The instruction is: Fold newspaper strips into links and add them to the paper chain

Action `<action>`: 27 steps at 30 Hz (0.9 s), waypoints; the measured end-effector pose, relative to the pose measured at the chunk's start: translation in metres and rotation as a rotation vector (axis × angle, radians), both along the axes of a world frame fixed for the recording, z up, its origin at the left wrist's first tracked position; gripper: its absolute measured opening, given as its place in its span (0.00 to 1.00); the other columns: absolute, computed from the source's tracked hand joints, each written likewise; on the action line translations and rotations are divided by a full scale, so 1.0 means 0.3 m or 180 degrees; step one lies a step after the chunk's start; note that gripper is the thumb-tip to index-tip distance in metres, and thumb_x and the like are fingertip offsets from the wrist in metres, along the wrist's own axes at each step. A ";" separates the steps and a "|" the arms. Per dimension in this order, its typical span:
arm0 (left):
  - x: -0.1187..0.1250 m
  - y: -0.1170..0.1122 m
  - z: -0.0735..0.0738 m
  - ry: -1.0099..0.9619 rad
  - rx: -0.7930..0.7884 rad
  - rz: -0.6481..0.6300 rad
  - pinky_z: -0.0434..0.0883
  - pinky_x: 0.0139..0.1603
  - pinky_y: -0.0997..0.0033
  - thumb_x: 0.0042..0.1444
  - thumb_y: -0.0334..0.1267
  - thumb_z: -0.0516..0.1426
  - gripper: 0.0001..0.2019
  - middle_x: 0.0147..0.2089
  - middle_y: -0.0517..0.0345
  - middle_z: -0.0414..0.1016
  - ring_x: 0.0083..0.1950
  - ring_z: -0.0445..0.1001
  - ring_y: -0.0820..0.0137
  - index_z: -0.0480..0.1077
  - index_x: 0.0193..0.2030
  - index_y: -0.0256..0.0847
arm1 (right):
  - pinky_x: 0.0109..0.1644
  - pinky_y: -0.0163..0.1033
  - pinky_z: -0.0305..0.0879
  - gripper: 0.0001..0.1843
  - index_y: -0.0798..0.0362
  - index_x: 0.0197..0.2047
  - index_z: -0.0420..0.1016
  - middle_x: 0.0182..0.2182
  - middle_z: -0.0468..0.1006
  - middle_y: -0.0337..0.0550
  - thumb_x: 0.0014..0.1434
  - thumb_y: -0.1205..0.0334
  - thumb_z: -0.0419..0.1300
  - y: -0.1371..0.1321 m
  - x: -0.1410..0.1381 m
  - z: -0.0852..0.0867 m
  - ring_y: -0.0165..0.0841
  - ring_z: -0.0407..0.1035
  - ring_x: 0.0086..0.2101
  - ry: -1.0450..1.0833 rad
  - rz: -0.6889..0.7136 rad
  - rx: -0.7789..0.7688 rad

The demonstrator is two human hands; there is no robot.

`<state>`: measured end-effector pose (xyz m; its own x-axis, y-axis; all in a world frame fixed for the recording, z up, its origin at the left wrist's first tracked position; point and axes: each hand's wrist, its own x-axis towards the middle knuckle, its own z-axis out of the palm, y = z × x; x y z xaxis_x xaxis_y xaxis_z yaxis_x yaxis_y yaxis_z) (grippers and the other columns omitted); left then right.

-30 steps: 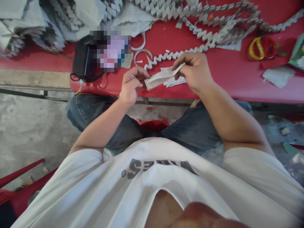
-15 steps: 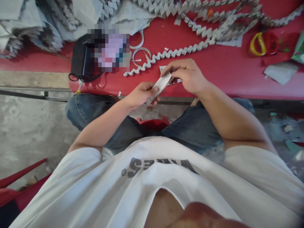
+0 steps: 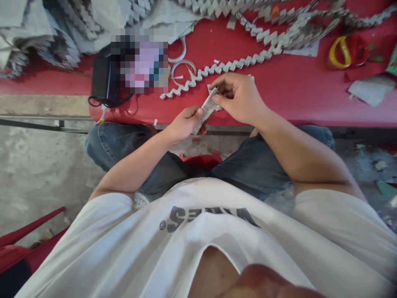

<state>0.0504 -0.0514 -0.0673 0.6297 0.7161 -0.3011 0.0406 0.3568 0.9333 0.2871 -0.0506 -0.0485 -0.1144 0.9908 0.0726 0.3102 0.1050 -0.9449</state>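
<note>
A narrow folded strip of printed paper [image 3: 207, 112] slants up to the right between my hands, at the near edge of the red table [image 3: 279, 101]. My left hand [image 3: 187, 122] is closed on its lower part, thumb on top and fingers beneath. At the upper end, my right hand [image 3: 237, 97] pinches the strip between thumb and fingers. Just beyond the hands, the zigzag end of a folded-paper chain [image 3: 214, 71] lies on the table. Small bits of white paper show partly from behind my right hand.
More paper chains [image 3: 266, 39] cross the back. Rolls of clear tape [image 3: 183, 72] lie left of centre, near a black power adapter [image 3: 101, 78] with a cable. Yellow-handled scissors [image 3: 340, 53] and a grey paper piece [image 3: 370, 89] are at right. Crumpled paper sheets [image 3: 27, 25] fill the far left.
My right hand has shifted slightly left and down along the strip, its fingers curling more at the upper end. The left hand keeps its hold with little movement.
</note>
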 end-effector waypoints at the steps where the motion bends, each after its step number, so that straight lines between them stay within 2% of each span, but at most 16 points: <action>1: -0.001 -0.001 -0.003 -0.0005 -0.0076 0.0046 0.78 0.30 0.73 0.77 0.57 0.58 0.21 0.34 0.58 0.80 0.29 0.81 0.73 0.74 0.43 0.40 | 0.44 0.51 0.83 0.18 0.40 0.49 0.86 0.40 0.86 0.42 0.63 0.41 0.79 0.000 0.002 -0.002 0.44 0.81 0.39 -0.0008 0.0006 0.0008; 4: -0.001 -0.001 -0.015 -0.0060 -0.0231 0.0097 0.79 0.31 0.73 0.76 0.59 0.58 0.22 0.35 0.58 0.81 0.29 0.81 0.73 0.77 0.46 0.40 | 0.45 0.51 0.84 0.18 0.39 0.52 0.86 0.40 0.87 0.41 0.63 0.42 0.79 -0.002 0.005 0.001 0.44 0.81 0.39 -0.0002 0.0029 0.0006; 9: 0.002 0.000 -0.024 -0.0238 -0.0191 0.0103 0.76 0.28 0.74 0.73 0.61 0.62 0.23 0.34 0.58 0.81 0.27 0.79 0.74 0.79 0.47 0.40 | 0.44 0.49 0.83 0.17 0.39 0.51 0.87 0.41 0.88 0.41 0.64 0.45 0.80 -0.006 0.001 0.019 0.42 0.82 0.38 0.0059 0.0012 -0.0016; 15: 0.012 -0.008 -0.012 -0.0364 -0.0205 0.0216 0.75 0.28 0.73 0.74 0.56 0.63 0.20 0.34 0.58 0.82 0.27 0.79 0.74 0.79 0.49 0.38 | 0.39 0.49 0.84 0.13 0.41 0.40 0.85 0.32 0.87 0.38 0.63 0.46 0.81 -0.004 -0.001 0.023 0.40 0.82 0.31 0.0223 -0.0131 -0.0139; 17: 0.015 -0.012 -0.008 -0.0304 -0.0268 0.0217 0.78 0.30 0.72 0.74 0.55 0.62 0.19 0.35 0.57 0.83 0.28 0.81 0.72 0.79 0.51 0.38 | 0.39 0.50 0.85 0.13 0.41 0.37 0.85 0.30 0.86 0.38 0.63 0.46 0.81 -0.001 0.002 0.020 0.41 0.82 0.31 0.0195 -0.0167 -0.0139; 20: 0.019 -0.015 -0.011 -0.0239 -0.0349 0.0145 0.83 0.40 0.68 0.74 0.58 0.62 0.21 0.39 0.53 0.86 0.36 0.87 0.68 0.78 0.52 0.39 | 0.41 0.52 0.85 0.14 0.42 0.37 0.86 0.31 0.87 0.41 0.63 0.45 0.81 0.000 0.006 0.023 0.42 0.83 0.32 0.0213 -0.0118 -0.0087; 22: 0.019 -0.012 -0.017 -0.0168 -0.0129 0.0178 0.84 0.44 0.66 0.73 0.61 0.62 0.23 0.40 0.52 0.87 0.40 0.88 0.66 0.79 0.51 0.40 | 0.42 0.53 0.84 0.13 0.42 0.39 0.87 0.32 0.87 0.42 0.64 0.44 0.80 -0.006 0.003 0.033 0.43 0.83 0.34 0.0182 -0.0037 -0.0062; 25: 0.016 0.000 -0.024 0.0069 0.0834 0.0497 0.79 0.41 0.69 0.72 0.64 0.62 0.25 0.38 0.54 0.85 0.38 0.84 0.69 0.83 0.46 0.41 | 0.44 0.54 0.84 0.12 0.41 0.40 0.88 0.32 0.86 0.41 0.63 0.47 0.81 -0.021 -0.007 0.054 0.44 0.82 0.35 0.0067 0.0105 -0.0031; 27: 0.012 0.008 -0.022 0.0192 0.1406 0.0754 0.77 0.40 0.70 0.71 0.63 0.64 0.24 0.36 0.56 0.83 0.36 0.80 0.71 0.85 0.43 0.42 | 0.45 0.54 0.84 0.11 0.41 0.40 0.88 0.32 0.86 0.40 0.62 0.48 0.82 -0.032 -0.015 0.065 0.44 0.82 0.35 0.0017 0.0187 -0.0053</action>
